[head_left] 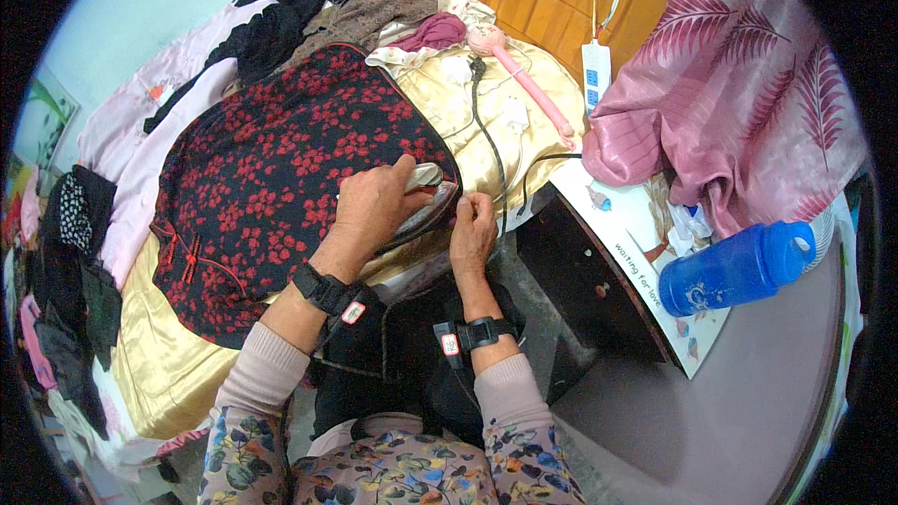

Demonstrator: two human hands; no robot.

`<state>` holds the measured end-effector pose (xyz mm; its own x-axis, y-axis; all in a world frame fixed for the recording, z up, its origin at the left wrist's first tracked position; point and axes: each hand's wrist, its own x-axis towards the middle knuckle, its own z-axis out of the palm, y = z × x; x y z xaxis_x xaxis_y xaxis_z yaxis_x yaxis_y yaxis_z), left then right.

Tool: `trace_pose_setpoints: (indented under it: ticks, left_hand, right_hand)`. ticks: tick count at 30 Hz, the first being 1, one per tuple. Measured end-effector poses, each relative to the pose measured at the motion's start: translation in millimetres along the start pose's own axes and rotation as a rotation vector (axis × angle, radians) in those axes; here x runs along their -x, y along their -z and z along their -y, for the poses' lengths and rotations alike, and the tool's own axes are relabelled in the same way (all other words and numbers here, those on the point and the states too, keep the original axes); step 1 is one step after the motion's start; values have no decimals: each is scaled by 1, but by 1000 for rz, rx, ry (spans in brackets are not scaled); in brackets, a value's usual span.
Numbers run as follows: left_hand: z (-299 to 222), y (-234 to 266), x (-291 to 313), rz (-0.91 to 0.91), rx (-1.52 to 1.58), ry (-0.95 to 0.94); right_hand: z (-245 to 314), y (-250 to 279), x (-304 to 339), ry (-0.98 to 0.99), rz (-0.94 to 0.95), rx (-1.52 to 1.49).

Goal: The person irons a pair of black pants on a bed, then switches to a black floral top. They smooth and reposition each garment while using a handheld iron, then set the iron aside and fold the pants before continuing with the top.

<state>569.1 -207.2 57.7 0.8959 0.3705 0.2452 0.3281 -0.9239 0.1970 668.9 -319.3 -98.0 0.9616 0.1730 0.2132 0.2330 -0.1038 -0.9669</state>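
Observation:
A black garment with red flowers and red knotted trim is spread before me over yellow satin. My left hand rests above its right part, fingers closed round a small white-and-grey object. A silvery, tapering part shows beyond the fingers; the object's kind is partly hidden by the hand. Just to the right, my right hand is closed, its bent fingertips pinching at the garment's right edge. What lies under those fingertips is mostly hidden.
A black cord curves across the yellow satin beside a pink long-handled tool. Behind stands a white power strip. At right, a blue bottle lies on a white-topped table near pink curtain cloth. Clothes pile up at far left.

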Motion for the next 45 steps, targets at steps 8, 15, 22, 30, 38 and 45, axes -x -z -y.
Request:
trace_pose_setpoints:
  ticks: [8,15,22,30,38,45]
  left_hand:
    - [0,-4,-12,-3,25,-36]
    - [-5,-8,-23,15,-9,9]
    - [-7,-9,-25,24,-9,28]
    - [-8,-8,-30,46,-9,56]
    - [-4,-4,-36,60,-32,27]
    - [-5,-5,-36,39,-60,11]
  right_hand:
    - [12,3,4,-6,44,46]
    - [16,1,3,-1,40,68]
    - [13,2,4,1,61,43]
    - [10,2,5,36,75,105]
    - [5,-3,4,150,9,137]
    - [12,-2,6,164,17,181]
